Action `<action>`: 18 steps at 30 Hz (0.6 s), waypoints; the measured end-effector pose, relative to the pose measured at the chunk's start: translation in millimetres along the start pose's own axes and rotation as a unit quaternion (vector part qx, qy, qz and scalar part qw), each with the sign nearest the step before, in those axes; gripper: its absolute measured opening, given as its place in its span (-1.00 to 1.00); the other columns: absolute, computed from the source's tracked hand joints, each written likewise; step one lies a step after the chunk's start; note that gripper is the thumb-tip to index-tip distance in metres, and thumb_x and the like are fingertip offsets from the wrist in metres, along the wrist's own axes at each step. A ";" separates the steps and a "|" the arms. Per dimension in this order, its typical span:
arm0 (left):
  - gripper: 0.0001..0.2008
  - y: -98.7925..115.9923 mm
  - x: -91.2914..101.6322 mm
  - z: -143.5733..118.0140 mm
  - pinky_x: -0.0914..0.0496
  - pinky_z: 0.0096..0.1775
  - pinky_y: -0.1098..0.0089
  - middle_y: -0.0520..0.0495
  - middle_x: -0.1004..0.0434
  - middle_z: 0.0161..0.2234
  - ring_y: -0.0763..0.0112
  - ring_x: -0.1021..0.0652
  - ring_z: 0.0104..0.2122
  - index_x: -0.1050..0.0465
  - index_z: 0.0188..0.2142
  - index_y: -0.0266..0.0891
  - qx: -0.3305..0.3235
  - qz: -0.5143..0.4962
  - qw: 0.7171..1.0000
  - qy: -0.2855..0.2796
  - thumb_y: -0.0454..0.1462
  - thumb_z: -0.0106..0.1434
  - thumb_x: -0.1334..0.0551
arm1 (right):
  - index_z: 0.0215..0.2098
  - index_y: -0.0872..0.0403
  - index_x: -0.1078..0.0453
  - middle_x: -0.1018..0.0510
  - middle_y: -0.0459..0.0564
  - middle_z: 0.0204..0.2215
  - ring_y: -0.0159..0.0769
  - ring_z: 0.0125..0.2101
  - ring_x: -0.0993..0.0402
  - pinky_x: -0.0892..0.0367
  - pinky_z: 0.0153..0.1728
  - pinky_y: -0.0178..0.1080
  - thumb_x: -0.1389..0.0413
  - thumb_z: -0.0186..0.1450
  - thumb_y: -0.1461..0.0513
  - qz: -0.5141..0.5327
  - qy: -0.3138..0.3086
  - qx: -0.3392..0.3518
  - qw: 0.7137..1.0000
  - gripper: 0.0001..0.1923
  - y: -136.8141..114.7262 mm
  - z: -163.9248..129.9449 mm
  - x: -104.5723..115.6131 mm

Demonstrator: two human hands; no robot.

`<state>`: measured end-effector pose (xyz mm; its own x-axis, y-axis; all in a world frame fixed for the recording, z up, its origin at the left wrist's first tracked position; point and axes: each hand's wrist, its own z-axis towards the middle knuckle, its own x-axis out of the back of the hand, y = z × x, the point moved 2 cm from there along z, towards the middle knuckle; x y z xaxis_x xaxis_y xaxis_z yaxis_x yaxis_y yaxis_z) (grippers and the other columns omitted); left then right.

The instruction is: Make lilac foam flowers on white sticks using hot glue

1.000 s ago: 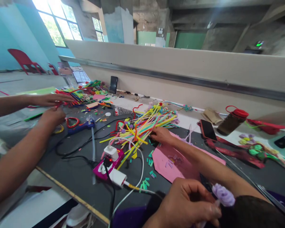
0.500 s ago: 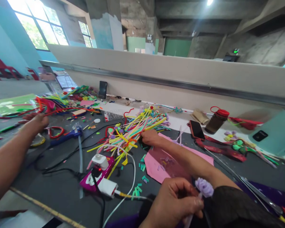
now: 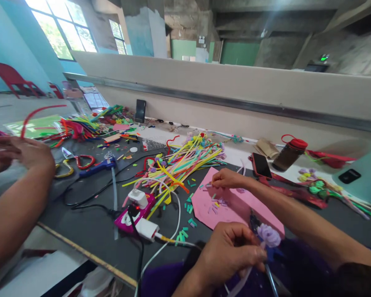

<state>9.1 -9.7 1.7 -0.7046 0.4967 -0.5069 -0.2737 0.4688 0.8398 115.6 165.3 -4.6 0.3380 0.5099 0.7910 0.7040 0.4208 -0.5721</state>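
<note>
At the far left of a cluttered grey work table (image 3: 89,231), a co-worker's hand (image 3: 26,150) is raised with fingers loosely spread beside a curved red pipe cleaner (image 3: 38,112), which arcs just above it; whether the hand grips it cannot be told. Next along the table lie a red heart-shaped wire form (image 3: 85,161) and a blue glue gun (image 3: 95,167), its black cord trailing toward a pink power strip (image 3: 135,213) with a white adapter plugged in. Beyond that, a loose heap of yellow, green and orange pipe cleaners (image 3: 179,165) fans across the middle of the table, with small green cut pieces (image 3: 185,235) scattered below it. Near the bottom centre, the person's left hand (image 3: 231,253) is curled closed around the stem of a small lilac pipe-cleaner flower (image 3: 268,235), held just above the near table edge. Farther back, the right hand (image 3: 227,179) rests on a pink foam sheet (image 3: 225,206), thumb and forefinger pinched together on a tiny lilac piece at the sheet's upper left corner; more lilac bits lie on the sheet. To the right sit a phone in a red case (image 3: 260,165) and a brown bottle with a red cap (image 3: 289,152), lying close to the low wall.
</note>
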 end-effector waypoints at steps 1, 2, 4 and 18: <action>-0.80 -0.9 0.0 0.6 -0.11 -0.71 0.59 0.04 -0.44 -0.66 0.67 -0.27 -0.76 -0.37 -0.53 -0.33 0.000 0.002 1.000 -0.001 -0.27 -0.10 -0.35 | -0.44 0.16 -0.46 -0.50 -0.13 -0.62 -0.44 -0.62 -0.41 -0.20 -0.64 -0.47 -0.01 0.12 0.27 -0.002 0.007 0.001 1.000 -0.81 2.4 -1.5 0.1; -0.81 -1.8 -0.1 1.2 -0.11 -0.71 0.59 0.05 -0.44 -0.65 0.68 -0.26 -0.76 -0.37 -0.53 -0.34 0.000 0.006 1.000 -0.003 -0.27 -0.09 -0.34 | -0.43 0.16 -0.46 -0.50 -0.13 -0.61 -0.43 -0.60 -0.42 -0.21 -0.61 -0.46 -0.02 0.11 0.29 -0.007 0.016 0.002 1.000 -0.82 4.6 -2.8 0.7; -0.83 -3.1 -0.4 2.0 -0.10 -0.71 0.59 0.05 -0.43 -0.64 0.70 -0.23 -0.77 -0.38 -0.52 -0.34 -0.001 0.011 1.000 -0.010 -0.28 -0.07 -0.33 | -0.42 0.15 -0.47 -0.52 -0.12 -0.59 -0.41 -0.56 -0.43 -0.22 -0.55 -0.45 -0.04 0.08 0.31 -0.019 0.035 0.002 0.999 -0.83 7.6 -4.9 2.7; -0.84 1.0 -1.4 2.9 -0.07 -0.74 0.61 0.04 -0.45 -0.67 0.70 -0.23 -0.80 -0.38 -0.53 -0.34 -0.014 0.015 1.000 -0.001 -0.28 -0.04 -0.32 | -0.38 0.14 -0.38 -0.57 -0.07 -0.51 -0.45 -0.62 -0.47 -0.21 -0.66 -0.47 0.12 0.25 0.29 -0.030 0.134 -0.059 0.989 -0.76 18.1 -16.6 -3.7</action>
<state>11.8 -7.8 2.7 -0.7106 0.5119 -0.4828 -0.2719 0.4330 0.8594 137.5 158.5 -14.3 0.4363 0.2629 0.8606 0.7906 0.3446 -0.5061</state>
